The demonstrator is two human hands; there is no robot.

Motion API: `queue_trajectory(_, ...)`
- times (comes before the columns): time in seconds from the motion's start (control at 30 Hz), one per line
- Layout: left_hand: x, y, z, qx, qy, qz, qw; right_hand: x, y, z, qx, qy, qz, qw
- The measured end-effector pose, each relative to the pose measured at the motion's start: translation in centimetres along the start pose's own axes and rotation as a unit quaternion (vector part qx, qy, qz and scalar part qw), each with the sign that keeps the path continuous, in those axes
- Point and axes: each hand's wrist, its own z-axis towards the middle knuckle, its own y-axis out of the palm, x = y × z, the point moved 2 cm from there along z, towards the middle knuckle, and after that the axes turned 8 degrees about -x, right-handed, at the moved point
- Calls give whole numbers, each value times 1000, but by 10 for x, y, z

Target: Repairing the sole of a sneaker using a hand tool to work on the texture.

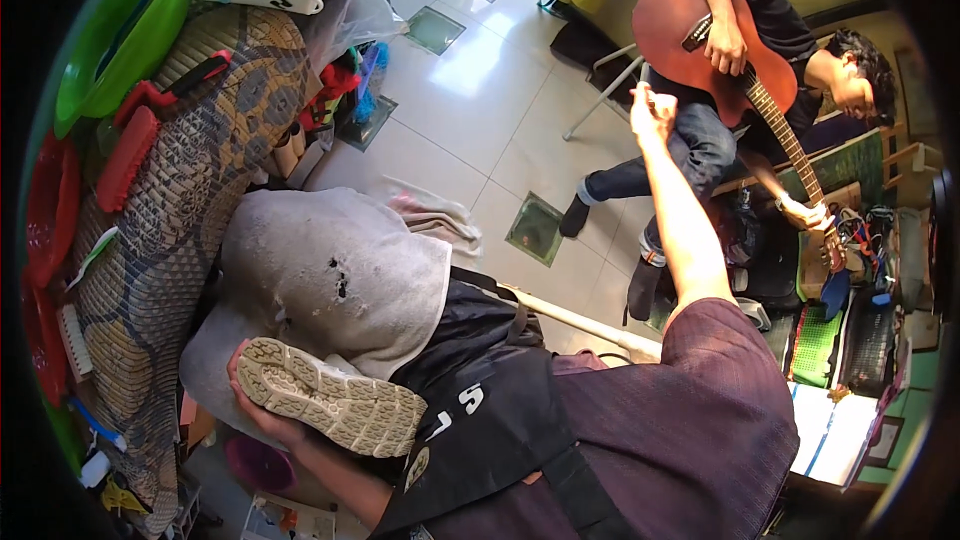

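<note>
My left hand [262, 414] holds a shoe [330, 395] from its outer side, the beige treaded sole facing up. The shoe rests over a grey towel [300, 250], worn through with small dark holes, which is draped across my lap. A black apron [490, 430] covers my front. Stretched out far from the shoe, toward the upper right, my right hand [652, 118] is closed with its fingers curled. What it grips, if anything, is too small to make out. It appears in front of a seated person's legs.
A seated person plays a reddish-brown guitar [675, 25] at the upper right. On the left, a patterned mat [170, 270] carries a red brush [128, 158], a white-bristled brush [73, 340] and other brushes. A green basin [120, 50] stands beyond. A rag [435, 215] lies on the tiled floor.
</note>
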Motion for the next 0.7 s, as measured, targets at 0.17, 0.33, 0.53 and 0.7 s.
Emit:
queue_trajectory(0.17,-5,-14,-2,0,16,42,999,85,-63,36,18,236,-110,965)
queue_trajectory(0.33,1,-24,-5,34,-14,104,994,135,-98,76,74,284,-216,931)
queue_trajectory(0.53,-12,-22,-1,-33,50,108,992,120,-116,108,-7,150,-267,952)
queue_trajectory(0.7,-9,-4,-4,61,46,147,986,-33,-14,23,17,-75,239,968)
